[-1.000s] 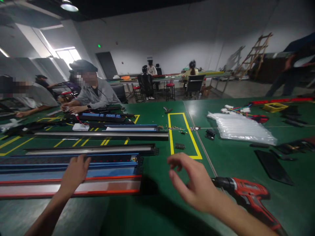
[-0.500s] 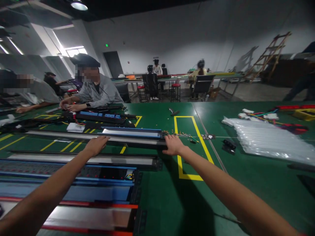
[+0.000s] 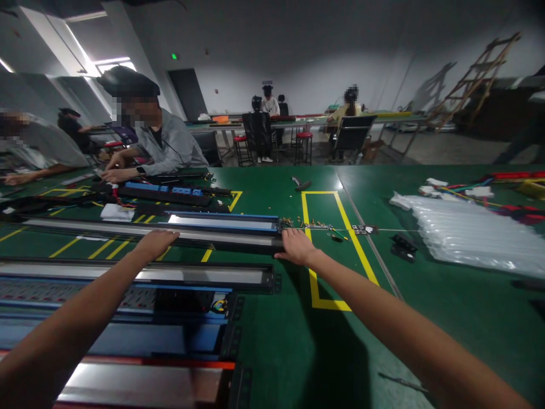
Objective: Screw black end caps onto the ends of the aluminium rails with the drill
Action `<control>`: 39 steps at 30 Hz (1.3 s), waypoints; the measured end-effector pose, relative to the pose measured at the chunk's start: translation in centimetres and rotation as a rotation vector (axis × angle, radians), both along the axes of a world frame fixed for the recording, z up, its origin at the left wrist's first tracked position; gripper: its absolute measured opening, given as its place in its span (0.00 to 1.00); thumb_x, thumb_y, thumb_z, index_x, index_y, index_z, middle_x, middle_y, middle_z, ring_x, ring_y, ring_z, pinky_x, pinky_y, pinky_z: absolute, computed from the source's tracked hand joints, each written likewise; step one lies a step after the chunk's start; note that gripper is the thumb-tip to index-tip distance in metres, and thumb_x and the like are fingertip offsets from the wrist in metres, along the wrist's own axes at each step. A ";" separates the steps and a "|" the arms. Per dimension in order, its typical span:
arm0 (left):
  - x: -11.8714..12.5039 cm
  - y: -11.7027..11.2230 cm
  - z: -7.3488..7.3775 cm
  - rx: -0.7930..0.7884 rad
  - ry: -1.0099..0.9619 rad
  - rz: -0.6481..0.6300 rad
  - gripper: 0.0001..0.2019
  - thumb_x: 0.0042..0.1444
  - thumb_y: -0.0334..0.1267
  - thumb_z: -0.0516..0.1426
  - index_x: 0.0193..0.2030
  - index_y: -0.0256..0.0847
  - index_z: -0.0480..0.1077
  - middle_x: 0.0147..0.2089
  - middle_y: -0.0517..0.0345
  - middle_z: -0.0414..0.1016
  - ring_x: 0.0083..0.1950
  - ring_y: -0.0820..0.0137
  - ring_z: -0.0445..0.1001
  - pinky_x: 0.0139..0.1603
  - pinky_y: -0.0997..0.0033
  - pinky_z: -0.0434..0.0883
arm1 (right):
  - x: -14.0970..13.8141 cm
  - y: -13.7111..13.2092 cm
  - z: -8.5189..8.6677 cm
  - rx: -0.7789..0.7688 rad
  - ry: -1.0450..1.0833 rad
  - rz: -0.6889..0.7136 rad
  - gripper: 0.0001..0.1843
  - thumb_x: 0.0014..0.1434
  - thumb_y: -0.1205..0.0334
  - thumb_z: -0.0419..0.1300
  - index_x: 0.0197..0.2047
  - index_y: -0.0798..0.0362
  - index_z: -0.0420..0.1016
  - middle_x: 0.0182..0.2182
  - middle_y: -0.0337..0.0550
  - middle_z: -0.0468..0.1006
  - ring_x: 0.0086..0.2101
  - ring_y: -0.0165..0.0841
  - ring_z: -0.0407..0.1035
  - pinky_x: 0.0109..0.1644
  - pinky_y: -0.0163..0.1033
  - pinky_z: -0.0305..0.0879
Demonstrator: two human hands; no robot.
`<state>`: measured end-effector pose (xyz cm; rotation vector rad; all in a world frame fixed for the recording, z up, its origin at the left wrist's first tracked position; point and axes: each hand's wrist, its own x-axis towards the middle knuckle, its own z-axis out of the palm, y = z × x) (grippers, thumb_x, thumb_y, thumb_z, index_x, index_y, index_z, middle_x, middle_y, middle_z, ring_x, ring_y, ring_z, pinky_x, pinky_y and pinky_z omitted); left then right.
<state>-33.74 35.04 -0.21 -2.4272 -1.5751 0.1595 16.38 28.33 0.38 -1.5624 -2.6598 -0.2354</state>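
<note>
Both my arms reach far across the green table (image 3: pixel 272 341). My left hand (image 3: pixel 155 243) lies on top of a long black and silver metal rail (image 3: pixel 221 237), fingers curled over it. My right hand (image 3: pixel 296 247) grips the same rail's right end, fingers wrapped on the end cap. Behind it lies a blue-edged rail (image 3: pixel 223 221). Closer to me are another black and silver rail (image 3: pixel 213 275) and a blue and red channel (image 3: pixel 128 341) under my left forearm.
Small screws (image 3: pixel 306 224) lie scattered by a yellow taped rectangle (image 3: pixel 336 250). A clear plastic bag of tubes (image 3: pixel 468 236) sits at right with coloured wires (image 3: pixel 460 190). A small black part (image 3: pixel 402 247) lies nearby. Two seated people work at left; others sit at a far table.
Both hands left the near channel and reached forward onto the far black rail, and they now hold it slightly nearer to me. The red drill has dropped out of view.
</note>
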 end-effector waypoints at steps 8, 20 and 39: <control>-0.1 -3.8 3.1 0.086 0.092 0.017 0.17 0.60 0.23 0.51 0.54 0.28 0.72 0.51 0.37 0.80 0.48 0.60 0.78 0.50 0.62 0.67 | 0.1 -2.7 4.2 0.101 0.016 0.039 0.36 0.59 0.35 0.62 0.50 0.63 0.72 0.45 0.62 0.77 0.46 0.50 0.72 0.50 0.49 0.66; 0.9 -7.9 5.4 0.211 0.121 0.002 0.19 0.59 0.22 0.46 0.50 0.33 0.74 0.44 0.39 0.81 0.48 0.55 0.79 0.55 0.54 0.66 | 0.6 -7.1 8.3 0.258 -0.023 0.040 0.37 0.59 0.33 0.60 0.50 0.63 0.72 0.44 0.61 0.76 0.43 0.49 0.70 0.47 0.48 0.65; 4.6 -20.8 14.7 0.286 0.166 -0.164 0.19 0.61 0.23 0.44 0.46 0.36 0.74 0.40 0.45 0.78 0.47 0.55 0.76 0.61 0.52 0.62 | 7.2 -19.8 9.2 0.182 0.116 -0.004 0.34 0.60 0.35 0.60 0.50 0.60 0.70 0.43 0.57 0.76 0.42 0.48 0.70 0.47 0.48 0.64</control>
